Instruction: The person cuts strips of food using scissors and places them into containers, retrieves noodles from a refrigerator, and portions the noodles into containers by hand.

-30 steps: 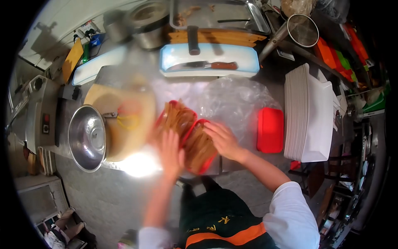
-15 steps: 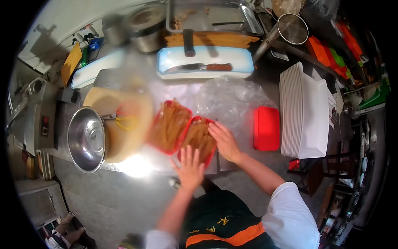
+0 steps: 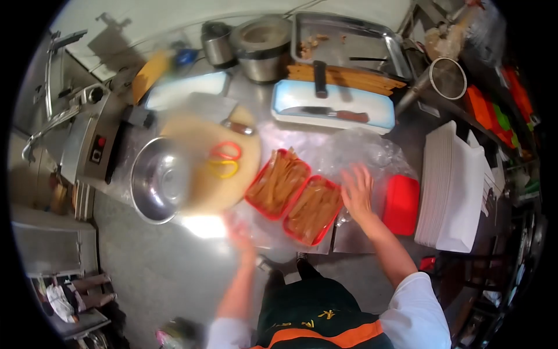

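Note:
Two red trays lie side by side on the worktable, the left tray point(image 3: 278, 183) and the right tray point(image 3: 314, 210), each filled with brown strips. My right hand point(image 3: 357, 189) is at the upper right edge of the right tray, fingers apart, holding nothing that I can see. Near the table's front edge, left of the trays, my left hand point(image 3: 239, 232) is smeared by motion and its fingers are unclear. A clear plastic bag point(image 3: 372, 148) lies behind my right hand. To the right is a red box-like container point(image 3: 401, 205).
A steel bowl point(image 3: 160, 181) stands beside a round board point(image 3: 247, 160) with red and yellow scissor handles point(image 3: 225, 160). A knife point(image 3: 349, 116) lies on a white-blue tray point(image 3: 334, 99) at the back. Stacked white trays point(image 3: 444, 186) stand at the right.
My left hand has left the right tray and moved left toward the table edge. My right hand stays near that tray's edge. The whole view has shifted, with objects now further right.

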`<action>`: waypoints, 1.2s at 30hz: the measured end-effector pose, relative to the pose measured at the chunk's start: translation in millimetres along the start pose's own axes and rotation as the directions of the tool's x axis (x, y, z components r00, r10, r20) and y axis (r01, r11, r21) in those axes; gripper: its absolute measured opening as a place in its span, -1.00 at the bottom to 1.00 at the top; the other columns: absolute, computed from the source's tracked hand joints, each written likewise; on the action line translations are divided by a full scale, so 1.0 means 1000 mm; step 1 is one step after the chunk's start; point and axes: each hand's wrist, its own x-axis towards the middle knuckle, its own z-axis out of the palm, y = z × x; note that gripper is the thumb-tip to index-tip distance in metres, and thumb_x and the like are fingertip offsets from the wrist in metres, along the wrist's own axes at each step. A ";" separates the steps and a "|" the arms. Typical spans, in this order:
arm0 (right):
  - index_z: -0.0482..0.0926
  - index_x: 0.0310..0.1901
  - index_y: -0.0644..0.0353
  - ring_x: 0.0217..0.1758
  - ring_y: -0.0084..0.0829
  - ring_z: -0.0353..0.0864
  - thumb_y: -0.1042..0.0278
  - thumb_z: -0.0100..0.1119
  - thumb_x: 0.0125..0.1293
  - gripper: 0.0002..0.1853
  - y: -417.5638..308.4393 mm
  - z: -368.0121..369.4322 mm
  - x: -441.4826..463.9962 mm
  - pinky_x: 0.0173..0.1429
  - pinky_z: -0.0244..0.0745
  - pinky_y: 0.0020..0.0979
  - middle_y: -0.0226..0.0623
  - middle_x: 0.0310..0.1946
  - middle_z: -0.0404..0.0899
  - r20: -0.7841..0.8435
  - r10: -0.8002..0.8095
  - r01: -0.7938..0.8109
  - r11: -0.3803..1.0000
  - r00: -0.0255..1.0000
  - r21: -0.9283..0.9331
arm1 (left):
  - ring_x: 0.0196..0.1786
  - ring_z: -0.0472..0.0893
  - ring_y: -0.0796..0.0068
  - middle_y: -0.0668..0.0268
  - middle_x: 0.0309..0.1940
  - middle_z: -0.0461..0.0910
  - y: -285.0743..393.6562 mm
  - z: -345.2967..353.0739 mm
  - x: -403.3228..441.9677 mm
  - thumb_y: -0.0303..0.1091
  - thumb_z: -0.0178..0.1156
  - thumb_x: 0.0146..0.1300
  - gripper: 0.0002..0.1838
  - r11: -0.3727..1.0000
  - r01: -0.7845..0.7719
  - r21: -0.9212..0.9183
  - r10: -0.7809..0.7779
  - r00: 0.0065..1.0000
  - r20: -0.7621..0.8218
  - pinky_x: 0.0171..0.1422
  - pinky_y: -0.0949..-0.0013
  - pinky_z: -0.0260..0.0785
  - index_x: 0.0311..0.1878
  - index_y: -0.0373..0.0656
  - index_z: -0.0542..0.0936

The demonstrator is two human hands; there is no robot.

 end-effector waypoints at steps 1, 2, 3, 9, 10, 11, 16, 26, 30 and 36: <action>0.41 0.03 0.03 0.21 -0.13 0.16 0.48 0.10 -0.07 -0.50 -0.001 -0.006 0.016 0.26 -0.02 0.00 -0.23 0.08 0.31 -0.019 0.037 -0.039 0.993 0.999 -0.113 | 0.17 0.29 0.20 0.13 0.23 0.11 -0.022 -0.028 0.022 -0.20 -0.22 0.28 -0.49 0.990 0.134 -0.047 -0.138 0.984 -0.112 0.11 0.16 0.29 0.27 -0.16 0.06; 0.41 0.04 -0.05 0.21 -0.12 0.16 0.44 0.13 -0.07 -0.48 0.003 -0.015 0.028 0.24 -0.04 0.06 -0.25 0.08 0.32 -0.047 0.087 -0.096 0.966 0.995 -0.242 | 0.13 0.32 0.18 0.16 0.22 0.11 -0.040 -0.058 0.051 -0.04 -0.26 0.29 -0.44 0.899 0.163 -0.406 -0.270 0.937 -0.220 0.00 0.16 0.39 0.27 -0.13 0.03; 0.42 0.02 -0.07 0.22 -0.15 0.14 0.41 0.15 -0.06 -0.50 0.014 -0.014 0.032 0.24 -0.07 0.08 -0.29 0.07 0.33 0.030 0.016 -0.008 0.970 0.999 -0.243 | 0.10 0.34 0.16 0.10 0.19 0.11 -0.045 -0.080 0.074 0.12 -0.17 0.22 -0.32 0.847 0.188 -0.498 -0.328 0.921 -0.210 -0.02 0.17 0.39 0.28 -0.11 0.01; 0.47 -0.12 -0.10 0.17 -0.26 0.19 0.33 0.13 -0.02 -0.66 0.142 0.015 0.013 0.24 -0.10 0.04 -0.40 -0.08 0.45 0.335 0.344 -0.057 0.768 0.877 -0.638 | -0.29 0.52 0.04 -0.01 -0.29 0.42 -0.055 -0.149 0.166 -0.37 0.03 -0.03 -0.63 0.561 0.335 -0.757 -0.605 0.790 -0.098 -0.23 0.19 0.53 -0.15 -0.39 0.30; 0.49 -0.15 -0.04 0.11 -0.25 0.26 0.36 0.10 -0.01 -0.70 0.149 -0.002 0.016 0.22 -0.02 0.01 -0.35 -0.11 0.46 0.289 0.448 -0.181 0.750 0.846 -0.636 | -0.28 0.52 0.03 -0.01 -0.28 0.42 -0.067 -0.160 0.176 -0.45 -0.02 -0.06 -0.67 0.563 0.371 -0.739 -0.613 0.787 -0.072 -0.21 0.18 0.54 -0.21 -0.45 0.31; 0.51 -0.18 0.01 0.05 -0.24 0.32 0.38 0.07 0.01 -0.73 0.151 -0.020 0.018 0.19 0.05 -0.03 -0.31 -0.13 0.46 0.248 0.548 -0.302 0.721 0.799 -0.624 | -0.24 0.51 0.01 -0.01 -0.28 0.41 -0.098 -0.175 0.187 -0.51 -0.06 -0.13 -0.67 0.567 0.381 -0.730 -0.613 0.787 -0.065 -0.15 0.20 0.53 -0.24 -0.53 0.29; 0.48 -0.24 0.12 -0.02 -0.19 0.36 0.40 0.14 -0.02 -0.76 0.132 -0.074 0.010 0.08 0.22 -0.23 -0.23 -0.17 0.47 -0.228 0.467 -0.486 0.874 0.854 -0.030 | -0.29 0.50 0.23 0.15 -0.38 0.41 0.023 -0.132 0.129 -0.50 -0.05 -0.14 -0.85 0.714 0.323 -0.621 -0.471 0.878 -0.086 -0.18 0.30 0.48 -0.45 -0.37 0.40; 0.40 -0.33 0.14 -0.18 -0.20 0.33 0.13 0.20 -0.08 -0.67 0.037 -0.067 -0.142 -0.14 0.20 -0.19 -0.24 -0.35 0.39 0.009 0.573 -0.512 0.739 0.819 -0.437 | 0.00 0.41 0.22 0.13 -0.01 0.32 0.047 0.003 0.007 -0.09 0.10 0.11 -0.47 0.788 0.615 0.029 -0.509 0.625 0.592 -0.16 0.13 0.47 0.07 -0.19 0.29; 0.42 -0.19 0.17 -0.09 -0.20 0.35 0.34 0.11 0.00 -0.71 0.084 -0.041 -0.139 0.00 0.19 -0.14 -0.16 -0.25 0.42 0.048 0.658 -0.609 0.719 0.751 -0.334 | -0.23 0.53 0.19 0.06 -0.24 0.39 0.099 0.112 -0.031 -0.42 0.00 -0.02 -0.60 0.532 0.827 0.183 -0.704 0.312 0.638 -0.36 0.26 0.55 -0.05 -0.32 0.30; 0.38 -0.05 0.27 0.04 -0.06 0.29 0.41 0.11 -0.02 -0.58 0.131 -0.023 -0.124 0.15 0.12 -0.07 -0.09 -0.10 0.39 -0.224 0.641 -0.616 0.767 0.734 0.177 | -0.35 0.56 0.17 0.02 -0.25 0.44 0.097 0.210 -0.064 -0.47 -0.08 0.01 -0.52 0.708 0.706 -0.009 -0.449 0.461 0.766 -0.43 0.31 0.55 0.06 -0.35 0.17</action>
